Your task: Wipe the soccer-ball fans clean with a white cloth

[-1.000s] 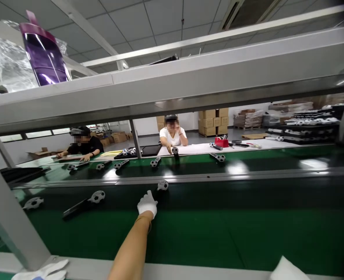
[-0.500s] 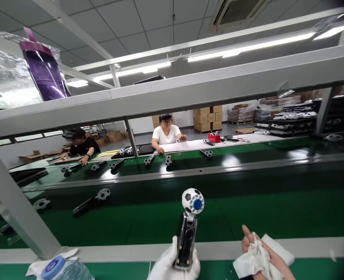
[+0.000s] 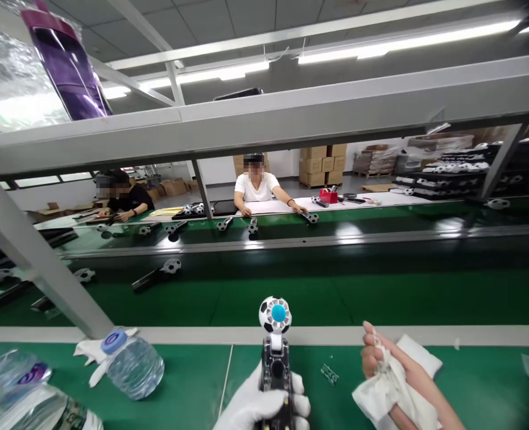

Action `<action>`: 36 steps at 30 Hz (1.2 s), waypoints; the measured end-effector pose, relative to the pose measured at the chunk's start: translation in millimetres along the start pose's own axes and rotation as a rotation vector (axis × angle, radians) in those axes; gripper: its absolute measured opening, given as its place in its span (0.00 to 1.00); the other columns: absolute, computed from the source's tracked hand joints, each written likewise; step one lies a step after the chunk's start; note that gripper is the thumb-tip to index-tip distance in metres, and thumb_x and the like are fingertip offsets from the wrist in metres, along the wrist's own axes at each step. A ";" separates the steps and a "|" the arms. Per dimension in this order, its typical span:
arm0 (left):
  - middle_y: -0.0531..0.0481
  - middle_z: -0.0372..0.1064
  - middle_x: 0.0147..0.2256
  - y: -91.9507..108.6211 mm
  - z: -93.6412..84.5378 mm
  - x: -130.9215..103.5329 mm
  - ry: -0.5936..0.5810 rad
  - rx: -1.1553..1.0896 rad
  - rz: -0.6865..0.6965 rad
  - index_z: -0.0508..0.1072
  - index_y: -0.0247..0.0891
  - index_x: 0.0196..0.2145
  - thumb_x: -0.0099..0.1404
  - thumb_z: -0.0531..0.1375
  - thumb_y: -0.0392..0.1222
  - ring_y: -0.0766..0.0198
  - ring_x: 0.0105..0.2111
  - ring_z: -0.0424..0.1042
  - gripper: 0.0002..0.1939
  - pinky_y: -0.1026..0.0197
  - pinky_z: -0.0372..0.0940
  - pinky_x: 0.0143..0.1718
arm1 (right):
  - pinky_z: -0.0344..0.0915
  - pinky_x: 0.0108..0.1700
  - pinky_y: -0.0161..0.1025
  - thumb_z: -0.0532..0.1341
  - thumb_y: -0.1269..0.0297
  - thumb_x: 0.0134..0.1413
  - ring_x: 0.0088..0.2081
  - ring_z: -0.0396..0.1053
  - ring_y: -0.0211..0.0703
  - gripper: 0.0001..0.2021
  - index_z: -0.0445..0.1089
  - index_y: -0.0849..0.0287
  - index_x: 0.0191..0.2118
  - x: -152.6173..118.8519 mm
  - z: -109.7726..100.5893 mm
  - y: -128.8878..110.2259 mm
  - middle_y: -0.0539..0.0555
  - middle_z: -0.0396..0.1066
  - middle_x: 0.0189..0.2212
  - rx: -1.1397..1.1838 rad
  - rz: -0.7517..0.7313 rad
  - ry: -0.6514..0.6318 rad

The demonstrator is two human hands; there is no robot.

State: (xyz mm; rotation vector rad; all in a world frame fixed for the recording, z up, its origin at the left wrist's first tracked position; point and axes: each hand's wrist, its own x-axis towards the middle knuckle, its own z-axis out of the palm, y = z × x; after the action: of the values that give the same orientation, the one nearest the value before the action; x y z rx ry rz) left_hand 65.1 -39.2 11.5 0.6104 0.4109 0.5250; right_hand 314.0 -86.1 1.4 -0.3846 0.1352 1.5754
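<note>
"Where could a hand pass forward?"
"Over the green belt (image 3: 381, 298), under the grey beam (image 3: 291, 122), right of the slanted post (image 3: 53, 257)."
"And farther left?"
"Tighter: that post cuts across, a water bottle (image 3: 135, 365) sits by the near rail (image 3: 192, 335), and a ball-headed device (image 3: 171, 266) lies beyond."
"Between the hands?"
"A gap over the worktop (image 3: 331, 409), from the held device (image 3: 275, 358) to the white cloth (image 3: 383, 391)."
</note>
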 end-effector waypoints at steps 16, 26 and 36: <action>0.43 0.67 0.37 -40.4 15.4 -24.2 0.458 0.130 -0.276 0.60 0.34 0.46 0.60 0.57 0.54 0.61 0.29 0.68 0.24 0.60 0.64 0.27 | 0.62 0.28 0.34 0.58 0.54 0.53 0.24 0.65 0.35 0.14 0.69 0.57 0.40 -72.9 4.2 -28.9 0.51 0.70 0.29 -1.652 -0.320 0.362; 0.41 0.68 0.40 -46.0 17.3 -24.3 0.422 0.185 -0.251 0.58 0.35 0.46 0.62 0.56 0.52 0.61 0.27 0.70 0.21 0.59 0.66 0.25 | 0.59 0.34 0.42 0.49 0.58 0.59 0.33 0.67 0.47 0.11 0.66 0.52 0.40 -55.7 -59.4 -10.9 0.51 0.67 0.37 -2.482 -0.349 0.317; 0.46 0.68 0.37 -29.5 28.3 -49.5 0.389 0.202 -0.233 0.64 0.36 0.48 0.64 0.53 0.53 0.67 0.30 0.69 0.21 0.62 0.68 0.28 | 0.58 0.38 0.33 0.53 0.58 0.59 0.36 0.66 0.39 0.10 0.68 0.55 0.33 -32.6 6.4 52.7 0.48 0.69 0.32 -1.945 -0.546 -0.042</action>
State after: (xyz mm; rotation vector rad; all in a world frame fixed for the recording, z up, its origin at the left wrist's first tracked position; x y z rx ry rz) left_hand 50.3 -100.3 24.4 0.6444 0.9004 0.3791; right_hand 260.8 -117.5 10.0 -1.6612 -1.5085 0.6851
